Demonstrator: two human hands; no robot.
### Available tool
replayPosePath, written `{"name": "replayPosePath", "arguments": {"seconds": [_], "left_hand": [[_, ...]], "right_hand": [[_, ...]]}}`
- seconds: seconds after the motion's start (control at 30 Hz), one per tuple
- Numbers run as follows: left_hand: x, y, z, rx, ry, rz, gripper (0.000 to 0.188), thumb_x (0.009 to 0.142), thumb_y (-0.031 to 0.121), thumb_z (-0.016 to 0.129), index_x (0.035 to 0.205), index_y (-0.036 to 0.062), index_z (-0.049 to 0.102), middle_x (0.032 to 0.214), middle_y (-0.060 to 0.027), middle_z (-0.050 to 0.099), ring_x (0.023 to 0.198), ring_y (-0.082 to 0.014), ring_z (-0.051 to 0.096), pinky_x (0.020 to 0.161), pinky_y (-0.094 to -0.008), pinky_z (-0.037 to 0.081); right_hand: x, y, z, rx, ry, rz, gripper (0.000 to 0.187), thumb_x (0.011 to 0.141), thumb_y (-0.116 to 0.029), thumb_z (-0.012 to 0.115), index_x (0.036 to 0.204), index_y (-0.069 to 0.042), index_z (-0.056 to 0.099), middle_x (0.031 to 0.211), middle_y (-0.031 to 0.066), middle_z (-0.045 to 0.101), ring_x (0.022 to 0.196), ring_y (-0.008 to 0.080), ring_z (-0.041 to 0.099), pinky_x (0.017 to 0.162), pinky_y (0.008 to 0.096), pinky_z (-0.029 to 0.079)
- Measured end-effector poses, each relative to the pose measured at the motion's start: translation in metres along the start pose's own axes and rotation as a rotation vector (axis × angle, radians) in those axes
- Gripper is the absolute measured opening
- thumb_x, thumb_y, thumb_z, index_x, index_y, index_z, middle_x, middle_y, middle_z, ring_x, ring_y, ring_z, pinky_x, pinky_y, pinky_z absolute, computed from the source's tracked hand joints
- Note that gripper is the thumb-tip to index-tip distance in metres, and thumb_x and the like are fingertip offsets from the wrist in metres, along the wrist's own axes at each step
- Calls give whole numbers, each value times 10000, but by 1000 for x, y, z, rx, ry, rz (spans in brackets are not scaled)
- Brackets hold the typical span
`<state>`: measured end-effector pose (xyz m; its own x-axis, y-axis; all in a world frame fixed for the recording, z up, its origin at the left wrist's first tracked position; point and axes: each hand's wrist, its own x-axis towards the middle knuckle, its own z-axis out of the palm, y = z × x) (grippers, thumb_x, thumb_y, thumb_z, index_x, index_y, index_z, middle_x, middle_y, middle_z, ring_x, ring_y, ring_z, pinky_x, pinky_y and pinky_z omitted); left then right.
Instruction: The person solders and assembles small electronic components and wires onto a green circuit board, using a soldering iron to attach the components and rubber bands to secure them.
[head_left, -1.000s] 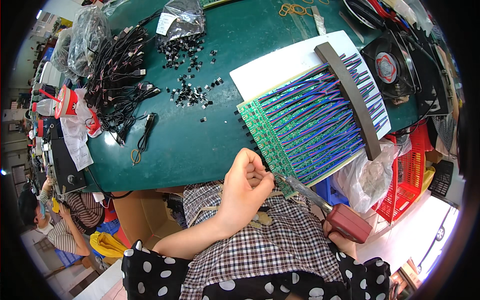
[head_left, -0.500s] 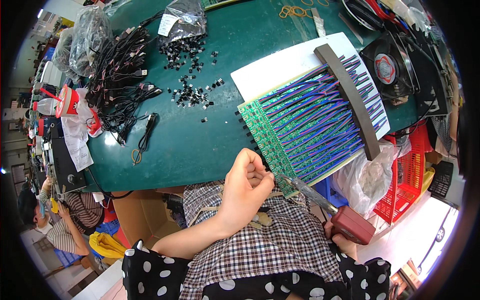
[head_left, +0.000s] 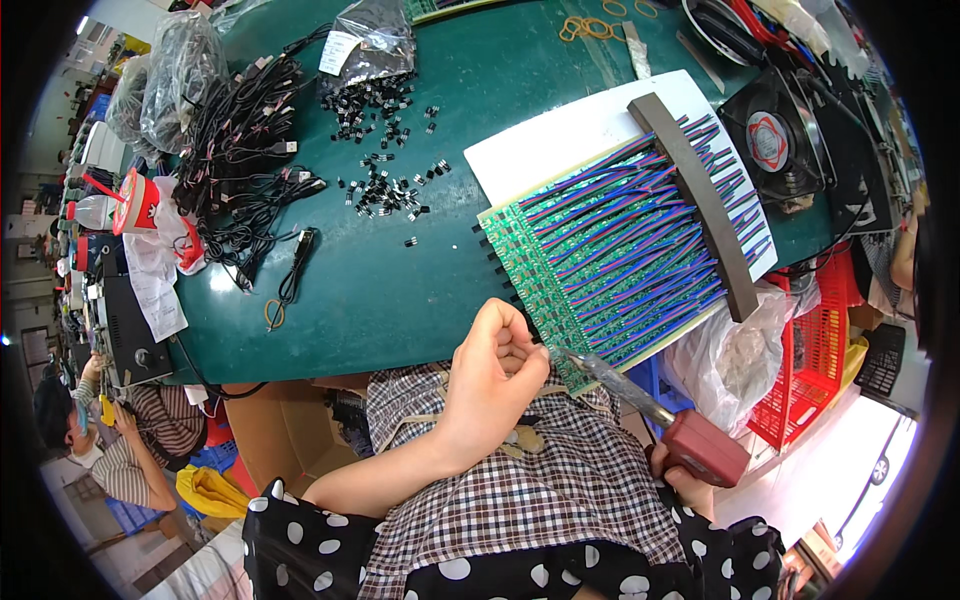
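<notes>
A panel of green circuit boards lies tilted at the table's near edge, with red, blue and black wires running across it. Small black parts stick out along its left edge. My left hand is closed in a pinch at the panel's lower left corner; what its fingertips hold is hidden. From the lower right, my right hand grips the dark red handle of a soldering iron. The iron's tip touches or nearly touches the boards close to my left fingertips. A dark bar lies across the wires.
Under the panel is a white board. Loose black three-pin parts are scattered beside a plastic bag. Black USB cables are heaped at the left. A fan and red basket stand at the right. Another person sits at far left.
</notes>
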<state>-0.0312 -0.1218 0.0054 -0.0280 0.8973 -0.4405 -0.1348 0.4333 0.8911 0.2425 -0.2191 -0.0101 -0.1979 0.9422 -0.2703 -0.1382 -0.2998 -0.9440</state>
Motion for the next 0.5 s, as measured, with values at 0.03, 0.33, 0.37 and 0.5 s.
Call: {"name": "replayPosePath", "arguments": {"seconds": [0.03,0.33,0.37,0.5], "left_hand": [[0,0,0,4,4,9,195,824,-42,558,882,28,385,765,-27,491,661,-26,488,565,-191,436],[2,8,2,166,-74,92,211,821,-90,535,922,25,390,835,-45,492,760,-96,561,701,-232,507],[5,9,-4,160,-87,96,208,824,-88,538,924,23,393,842,-46,493,758,-99,560,699,-231,502],[-5,17,-11,286,-53,150,163,841,-48,561,932,10,439,846,-58,534,750,-95,545,677,-224,484]], "right_hand": [[3,-6,4,204,77,168,486,647,-175,821,951,89,550,804,140,615,588,169,573,516,253,461],[3,-1,2,331,-14,-60,490,760,-98,703,1138,107,469,979,180,610,686,166,558,606,283,457],[14,-19,11,238,-42,-29,462,790,-112,677,1158,77,474,1020,163,593,773,169,556,699,306,457],[31,-33,23,86,101,-21,391,691,-73,510,1061,53,506,821,124,569,610,178,528,577,284,428]]}}
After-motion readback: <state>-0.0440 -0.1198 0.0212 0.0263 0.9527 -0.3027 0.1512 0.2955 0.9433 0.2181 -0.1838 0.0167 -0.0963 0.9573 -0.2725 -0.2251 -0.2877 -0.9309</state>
